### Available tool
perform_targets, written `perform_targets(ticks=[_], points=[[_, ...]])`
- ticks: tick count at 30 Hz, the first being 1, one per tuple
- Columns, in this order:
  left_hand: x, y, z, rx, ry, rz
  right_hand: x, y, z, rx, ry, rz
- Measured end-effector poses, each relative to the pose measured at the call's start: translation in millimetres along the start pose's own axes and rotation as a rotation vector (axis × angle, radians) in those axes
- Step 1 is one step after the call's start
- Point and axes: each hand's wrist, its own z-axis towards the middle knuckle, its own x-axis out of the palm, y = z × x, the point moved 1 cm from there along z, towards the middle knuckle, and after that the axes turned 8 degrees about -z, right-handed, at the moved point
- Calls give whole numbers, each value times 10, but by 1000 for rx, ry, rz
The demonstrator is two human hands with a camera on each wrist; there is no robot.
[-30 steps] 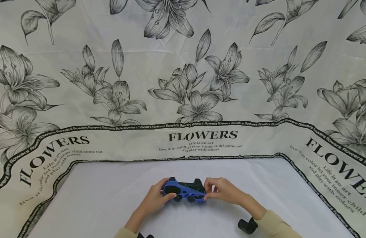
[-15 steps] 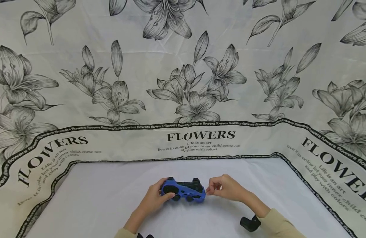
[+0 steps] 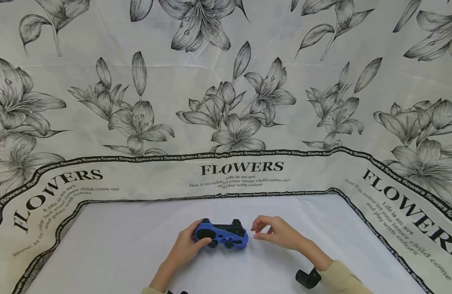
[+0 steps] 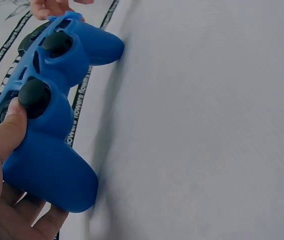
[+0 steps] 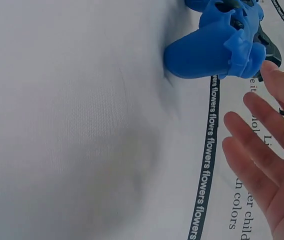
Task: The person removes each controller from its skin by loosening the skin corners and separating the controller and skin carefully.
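My left hand (image 3: 183, 247) grips one end of a black game controller in a blue rubbery cover (image 3: 226, 241), thumb on top near a black thumbstick (image 4: 34, 93) and fingers curled underneath. At the other end, the cover bunches in a loose fold (image 5: 242, 55), and black controller body (image 5: 269, 47) shows beside it. Just right of that end, my right hand (image 3: 279, 233) stands apart from the controller in the head view, its fingers loosely bent with nothing between them. In the right wrist view its fingers are spread, with one fingertip near the fold.
A white cloth (image 3: 112, 245) covers the tabletop under both hands. Behind and at the sides rises a curtain with printed lilies (image 3: 237, 130) and black-edged lettering. A black device (image 3: 307, 278) shows beside the right wrist.
My right hand has moved off the controller's right end and its fingers have loosened. My left hand keeps its grip. The whole head view has shifted slightly.
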Motion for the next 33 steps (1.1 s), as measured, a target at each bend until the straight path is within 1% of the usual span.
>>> perform_targets(ticks=[4, 8, 13, 14, 16, 20, 22, 26, 30, 33], points=[[31, -22, -7, -13, -35, -7, 51, 59, 50, 33, -30, -5], [58, -37, -32, -4, -66, -7, 122, 115, 121, 60, -80, -1], [96, -75, -63, -33, -123, 32, 191, 192, 194, 118, -112, 41], [99, -84, -69, -43, -132, 33, 202, 205, 209, 136, -117, 68], [103, -99, -76, -64, -146, 35, 230, 220, 237, 168, -121, 122], [117, -128, -83, -80, -183, 19, 286, 234, 288, 197, -120, 218], [125, -144, -86, -83, -200, 13, 313, 232, 308, 200, -110, 231], [134, -177, -100, -86, -221, 4, 354, 240, 334, 244, -104, 224], [134, -219, -116, -92, -234, -5, 370, 271, 337, 325, -117, 231], [125, -256, -131, -92, -237, -12, 381, 289, 328, 388, -128, 280]])
